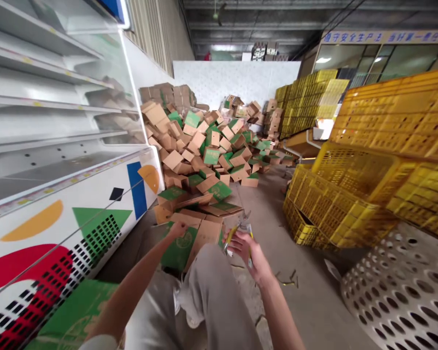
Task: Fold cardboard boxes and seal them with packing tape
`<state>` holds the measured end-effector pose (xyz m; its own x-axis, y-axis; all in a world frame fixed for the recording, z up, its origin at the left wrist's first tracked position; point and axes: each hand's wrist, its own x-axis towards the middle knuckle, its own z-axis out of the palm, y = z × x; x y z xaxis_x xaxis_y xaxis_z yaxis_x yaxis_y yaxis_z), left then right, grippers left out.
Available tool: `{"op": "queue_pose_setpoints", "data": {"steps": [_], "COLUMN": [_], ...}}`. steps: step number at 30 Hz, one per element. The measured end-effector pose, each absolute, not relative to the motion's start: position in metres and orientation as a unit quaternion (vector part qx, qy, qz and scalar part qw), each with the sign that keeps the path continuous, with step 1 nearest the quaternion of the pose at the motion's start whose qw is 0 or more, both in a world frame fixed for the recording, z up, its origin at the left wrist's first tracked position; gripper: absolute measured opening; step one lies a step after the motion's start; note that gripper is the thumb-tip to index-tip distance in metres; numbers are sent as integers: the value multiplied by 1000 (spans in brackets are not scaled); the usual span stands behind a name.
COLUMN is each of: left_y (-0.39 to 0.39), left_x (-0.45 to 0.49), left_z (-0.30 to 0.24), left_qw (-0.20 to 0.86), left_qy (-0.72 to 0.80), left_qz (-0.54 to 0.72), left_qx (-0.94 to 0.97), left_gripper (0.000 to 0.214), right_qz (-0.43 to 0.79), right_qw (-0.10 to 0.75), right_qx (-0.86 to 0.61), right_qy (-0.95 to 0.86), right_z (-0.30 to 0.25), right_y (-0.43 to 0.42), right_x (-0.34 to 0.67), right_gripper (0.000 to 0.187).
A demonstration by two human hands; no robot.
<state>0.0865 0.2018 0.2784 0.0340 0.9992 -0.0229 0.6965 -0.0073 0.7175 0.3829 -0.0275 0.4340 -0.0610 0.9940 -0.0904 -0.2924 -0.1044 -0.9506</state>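
Note:
My left hand reaches forward and grips the top edge of a flattened brown and green cardboard box that stands on the floor in front of my knee. My right hand is closed round a pair of pliers with yellow handles, the metal jaws pointing up and away. The two hands are a short distance apart, with the pliers to the right of the box. My raised knee in grey trousers sits between my arms.
A large heap of brown and green cartons fills the floor ahead. A white open display cooler runs along the left. Stacks of yellow plastic crates stand on the right, and a white perforated panel lies at the lower right.

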Motion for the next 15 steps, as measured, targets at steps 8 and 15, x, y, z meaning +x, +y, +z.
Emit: {"op": "queue_pose_setpoints", "data": {"steps": [8, 15], "left_y": [187, 176], "left_x": [102, 123], "left_z": [308, 322], "left_qw": [222, 166], "left_qy": [663, 653], "left_qz": [235, 156], "left_qx": [676, 722], "left_gripper": [44, 33], "right_qz": [613, 620], "right_qw": [557, 580], "right_qx": [-418, -400], "right_qy": [-374, -346], "right_z": [436, 428], "right_y": [-101, -150], "right_x": [419, 454], "right_gripper": [49, 53]}}
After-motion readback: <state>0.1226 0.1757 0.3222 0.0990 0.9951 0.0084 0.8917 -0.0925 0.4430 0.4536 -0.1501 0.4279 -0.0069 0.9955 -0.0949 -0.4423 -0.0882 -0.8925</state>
